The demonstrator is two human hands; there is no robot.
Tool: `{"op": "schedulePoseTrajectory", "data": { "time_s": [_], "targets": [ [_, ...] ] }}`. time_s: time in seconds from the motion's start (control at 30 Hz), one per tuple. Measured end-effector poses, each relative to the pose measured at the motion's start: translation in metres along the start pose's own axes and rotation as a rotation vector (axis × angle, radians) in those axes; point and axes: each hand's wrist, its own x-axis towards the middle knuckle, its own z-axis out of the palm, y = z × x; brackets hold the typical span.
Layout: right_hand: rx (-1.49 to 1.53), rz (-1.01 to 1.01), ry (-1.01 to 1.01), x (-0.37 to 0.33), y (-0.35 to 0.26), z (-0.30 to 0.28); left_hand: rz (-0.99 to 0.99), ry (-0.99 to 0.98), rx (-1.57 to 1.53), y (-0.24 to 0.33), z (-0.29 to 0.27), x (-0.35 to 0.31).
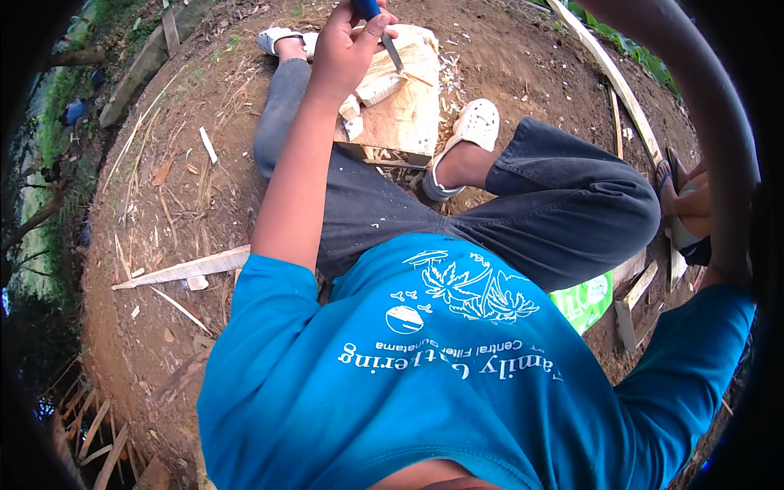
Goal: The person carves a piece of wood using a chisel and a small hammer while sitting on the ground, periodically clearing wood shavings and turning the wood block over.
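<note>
My left hand [347,53] is closed round the blue handle of a chisel [394,57], at the top of the view. Its metal blade slants down, with its tip at a pale carved piece of wood [380,88]. That piece lies on a pale wooden block [400,131] between my feet. A thin reddish-brown sliver [418,79] lies by the blade tip, and small wood chunks [351,118] sit at the block's left side. My right forearm [719,98] is raised along the right side and leaves the view at the top, so my right hand is hidden.
Wood chips litter the brown soil [196,204]. A long pointed wood piece [184,271] lies left, and a long pale strip [612,73] lies at upper right. A green bag [584,302] is beside my leg. Another person's feet [670,184] are at the right.
</note>
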Motion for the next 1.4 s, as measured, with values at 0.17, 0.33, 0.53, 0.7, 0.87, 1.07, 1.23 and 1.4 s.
{"op": "schedulePoseTrajectory", "data": {
  "time_s": [0.17,0.33,0.53,0.7,0.87,1.07,1.23,1.4],
  "targets": [
    [-0.053,0.008,-0.045,0.001,-0.004,-0.007,0.004,0.031,-0.006,-0.004,0.002,0.001],
    [0.081,-0.038,0.077,0.004,-0.006,0.004,-0.034,0.019,0.041,0.004,-0.007,-0.005],
    [0.240,0.147,-0.082,0.007,-0.003,-0.027,0.028,0.005,-0.006,0.002,0.007,-0.001],
    [-0.207,0.036,0.070,-0.017,0.008,0.013,0.045,-0.108,-0.038,0.006,0.018,0.004],
    [0.181,-0.039,0.072,-0.002,0.011,0.003,0.065,-0.086,-0.035,0.006,0.010,-0.002],
    [0.184,0.153,-0.089,0.010,-0.002,-0.002,0.100,-0.079,0.001,0.000,0.009,-0.003],
    [-0.057,0.115,-0.274,0.011,0.016,0.008,0.074,-0.082,0.024,0.002,0.011,-0.001],
    [0.131,0.018,0.250,-0.010,0.008,0.023,0.129,-0.087,-0.014,-0.006,0.011,-0.001]
  ]
}}
